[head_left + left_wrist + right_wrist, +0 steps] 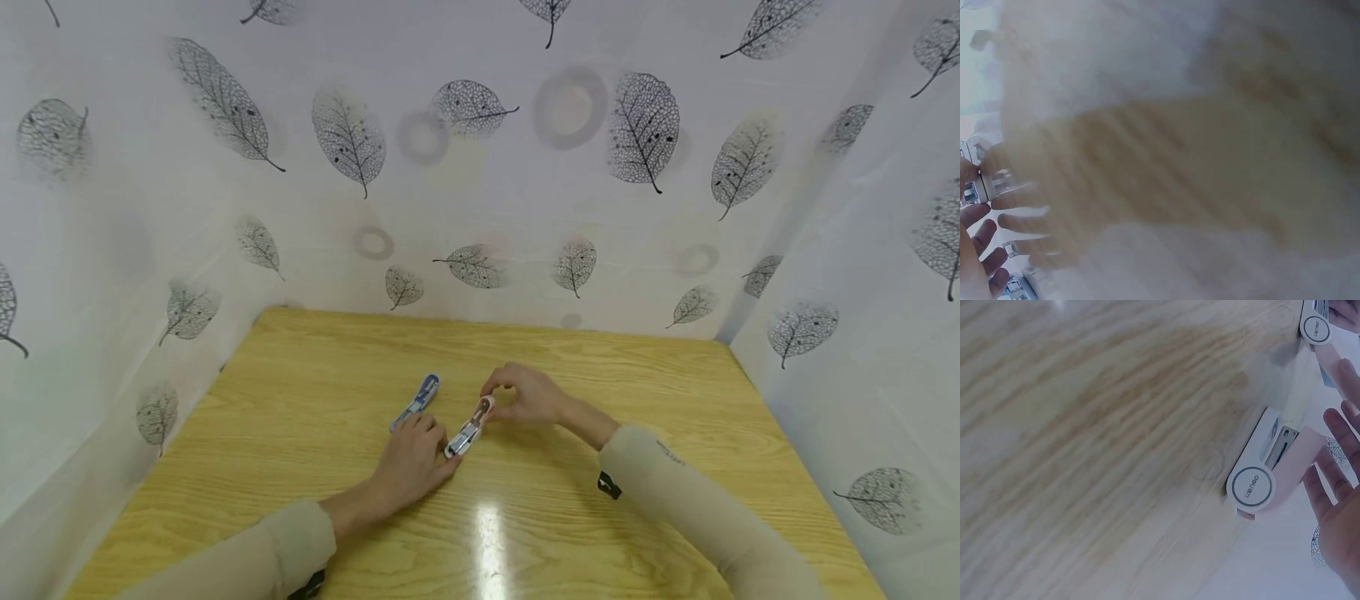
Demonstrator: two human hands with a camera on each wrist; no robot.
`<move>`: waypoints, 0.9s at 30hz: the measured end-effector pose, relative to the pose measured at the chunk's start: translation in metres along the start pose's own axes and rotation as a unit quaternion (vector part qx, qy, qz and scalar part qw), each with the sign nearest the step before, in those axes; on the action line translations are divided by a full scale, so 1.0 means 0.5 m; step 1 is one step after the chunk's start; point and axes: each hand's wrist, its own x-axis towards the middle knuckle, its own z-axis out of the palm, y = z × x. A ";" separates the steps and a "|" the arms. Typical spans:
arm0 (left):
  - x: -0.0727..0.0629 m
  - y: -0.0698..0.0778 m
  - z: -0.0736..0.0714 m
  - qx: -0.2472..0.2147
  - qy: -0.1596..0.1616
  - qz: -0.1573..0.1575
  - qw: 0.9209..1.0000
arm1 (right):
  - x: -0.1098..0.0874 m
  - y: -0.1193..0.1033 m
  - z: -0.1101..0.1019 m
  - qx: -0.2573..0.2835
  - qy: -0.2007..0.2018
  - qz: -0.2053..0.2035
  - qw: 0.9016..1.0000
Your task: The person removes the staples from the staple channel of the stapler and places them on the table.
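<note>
A pink and white stapler [470,427] lies between the two hands, spread out so its metal inner parts show. My left hand [408,467] holds the near white end between thumb and forefinger. At the far pink end is my right hand [532,398], thumb and forefinger bent around it. In the right wrist view the stapler [1252,486] appears with its pink arm swung away from the white one and fingers [1341,434] close by that arm. Just beyond the left hand rests a blue stapler [420,400], its near end beside the knuckles.
The wooden table [637,367] stretches around both hands, with a bright glare patch near its front. Leaf-patterned white curtains [480,192] enclose its back and sides. Much of the left wrist view is blurred.
</note>
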 end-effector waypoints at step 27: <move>0.006 -0.004 0.002 0.005 -0.004 -0.005 1.000 | -0.024 -0.017 -0.025 0.083 0.057 0.058 0.993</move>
